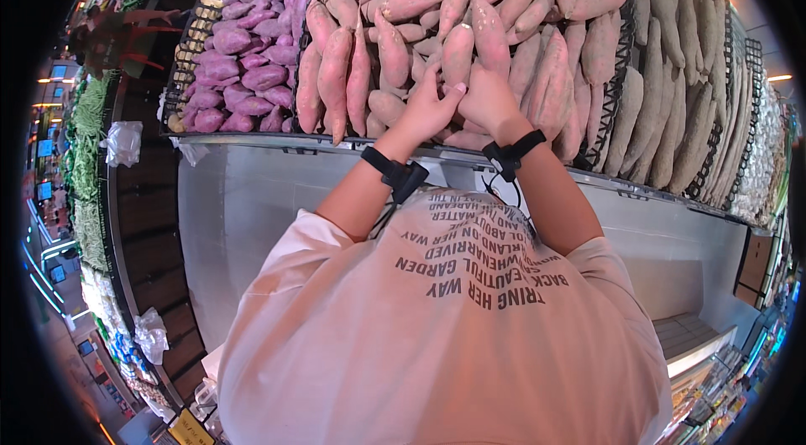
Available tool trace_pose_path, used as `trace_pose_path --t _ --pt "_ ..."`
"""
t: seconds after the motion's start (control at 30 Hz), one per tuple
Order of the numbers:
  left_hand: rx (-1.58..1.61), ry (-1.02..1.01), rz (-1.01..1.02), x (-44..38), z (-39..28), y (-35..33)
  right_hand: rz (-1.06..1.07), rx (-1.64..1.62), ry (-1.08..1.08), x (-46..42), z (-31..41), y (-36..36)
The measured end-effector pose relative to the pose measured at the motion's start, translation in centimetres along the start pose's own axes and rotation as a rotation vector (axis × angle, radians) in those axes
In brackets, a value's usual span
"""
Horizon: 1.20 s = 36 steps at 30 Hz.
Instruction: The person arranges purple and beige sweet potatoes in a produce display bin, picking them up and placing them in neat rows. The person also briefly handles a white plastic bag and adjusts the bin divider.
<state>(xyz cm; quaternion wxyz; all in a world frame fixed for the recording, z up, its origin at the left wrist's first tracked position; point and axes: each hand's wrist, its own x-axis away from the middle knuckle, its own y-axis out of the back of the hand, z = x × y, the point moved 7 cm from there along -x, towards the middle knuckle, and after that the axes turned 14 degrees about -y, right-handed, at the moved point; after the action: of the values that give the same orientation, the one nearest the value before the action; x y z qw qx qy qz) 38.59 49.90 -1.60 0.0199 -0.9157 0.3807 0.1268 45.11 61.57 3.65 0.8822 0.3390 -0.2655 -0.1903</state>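
Observation:
A short pink-skinned sweet potato (458,56) stands tip-up between my two hands, over a heap of sweet potatoes (390,48). My left hand (433,106) grips its lower left side, the thumb reaching across below it. At its lower right side is my right hand (490,100), with fingers curled in against it. Just above the right hand lies a longer pink sweet potato (490,35), its lower end close to the knuckles. Part of my fingers is hidden behind the short one. Both wrists wear black straps with small devices.
Purple sweet potatoes (242,76) fill a black crate on the left. Long brown yams (661,98) fill the crate on the right, behind a black mesh divider (620,92). The metal stand edge (302,144) runs before me. Green vegetables (91,130) and plastic bags (124,143) are far left.

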Motion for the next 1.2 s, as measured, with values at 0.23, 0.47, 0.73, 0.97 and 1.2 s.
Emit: trace_pose_path --t 0.23,0.47,0.73,0.97,1.2 --pt "-0.077 -0.079 -0.219 1.4 -4.6 3.0 0.057 -0.063 0.297 0.4 1.9 -2.3" --pt "-0.017 0.027 -0.175 0.0 -2.0 6.2 0.071 -0.085 0.176 -2.4 2.6 -6.2" --pt "-0.093 -0.104 -0.215 3.9 -2.0 8.3 0.111 0.07 0.21 -1.4 6.2 -5.4" --pt "-0.639 -0.323 0.047 2.9 -6.9 9.2 -0.008 -0.007 0.049 -1.1 5.3 -5.8" --pt "-0.815 -0.349 0.199 2.7 -5.3 7.6 -0.117 -0.086 -0.028 0.1 4.5 -6.0"
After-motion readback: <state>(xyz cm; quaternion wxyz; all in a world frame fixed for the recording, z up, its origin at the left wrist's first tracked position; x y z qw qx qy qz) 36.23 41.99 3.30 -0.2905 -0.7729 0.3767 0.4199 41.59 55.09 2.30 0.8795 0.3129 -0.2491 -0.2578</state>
